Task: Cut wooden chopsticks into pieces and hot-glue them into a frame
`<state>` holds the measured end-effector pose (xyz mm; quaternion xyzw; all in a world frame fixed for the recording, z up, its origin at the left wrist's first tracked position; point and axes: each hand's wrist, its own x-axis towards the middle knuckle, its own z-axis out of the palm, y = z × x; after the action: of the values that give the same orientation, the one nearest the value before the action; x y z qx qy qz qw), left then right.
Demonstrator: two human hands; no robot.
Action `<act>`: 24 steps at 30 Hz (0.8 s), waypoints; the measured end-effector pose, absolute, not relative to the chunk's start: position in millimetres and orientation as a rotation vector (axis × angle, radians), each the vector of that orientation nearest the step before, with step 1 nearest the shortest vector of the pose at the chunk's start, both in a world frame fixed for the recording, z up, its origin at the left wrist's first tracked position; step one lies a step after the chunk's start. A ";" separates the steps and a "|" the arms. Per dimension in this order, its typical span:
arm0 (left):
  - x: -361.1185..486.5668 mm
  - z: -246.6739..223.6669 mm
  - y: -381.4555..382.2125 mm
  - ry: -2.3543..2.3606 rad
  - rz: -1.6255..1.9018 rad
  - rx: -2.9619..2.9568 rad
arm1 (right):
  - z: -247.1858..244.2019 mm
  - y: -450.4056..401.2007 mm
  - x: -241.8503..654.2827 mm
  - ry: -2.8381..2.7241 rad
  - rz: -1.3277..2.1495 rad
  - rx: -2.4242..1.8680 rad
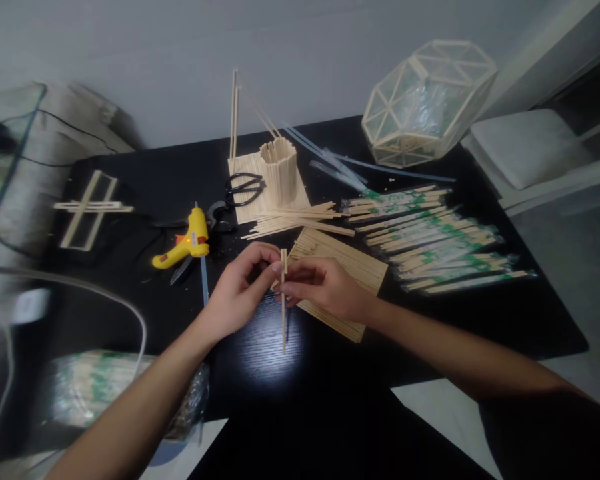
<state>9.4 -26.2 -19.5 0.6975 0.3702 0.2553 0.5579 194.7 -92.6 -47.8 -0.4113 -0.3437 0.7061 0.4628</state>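
Observation:
My left hand point(243, 287) and my right hand point(327, 287) meet over the front of the black table. Between their fingertips they pinch a thin wooden chopstick point(283, 327), which points down toward me. A short wooden piece shows at its upper end; whether it is joined to the chopstick, I cannot tell. Under my right hand lies a flat panel of chopsticks point(357, 267) set side by side. Just beyond it is a loose pile of chopsticks point(300, 221). To the left of my hands rests a yellow hot glue gun point(193, 237).
Scissors point(245, 190) lie by a chopstick cup point(280, 173) on a square base. Wrapped chopsticks point(430, 240) cover the right side, below a geometric stick frame point(425, 100). Crossed stick frames point(93, 207) lie left. A white cable point(105, 290) curves over another chopstick pack point(97, 387).

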 end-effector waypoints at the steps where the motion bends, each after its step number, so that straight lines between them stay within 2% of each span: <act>1: 10.1 -19.3 -26.7 0.863 0.614 1.640 | -46.9 -92.8 194.3 -0.828 1.770 -0.989; 6: 7.2 -17.5 -22.7 0.883 0.594 1.636 | -48.7 -90.2 197.4 -0.830 1.809 -0.938; 12: -7.2 -14.1 -8.6 1.034 0.602 1.778 | -50.8 -84.8 203.1 -0.952 1.672 -0.949; 24: -7.6 -13.1 -6.1 1.009 0.625 1.870 | -53.7 -84.8 206.0 -1.058 1.547 -1.096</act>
<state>-7.6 -6.1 -13.1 0.7553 0.4074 0.2524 0.4469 206.0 -84.8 -53.7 -0.4464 -0.4311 0.6303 0.4665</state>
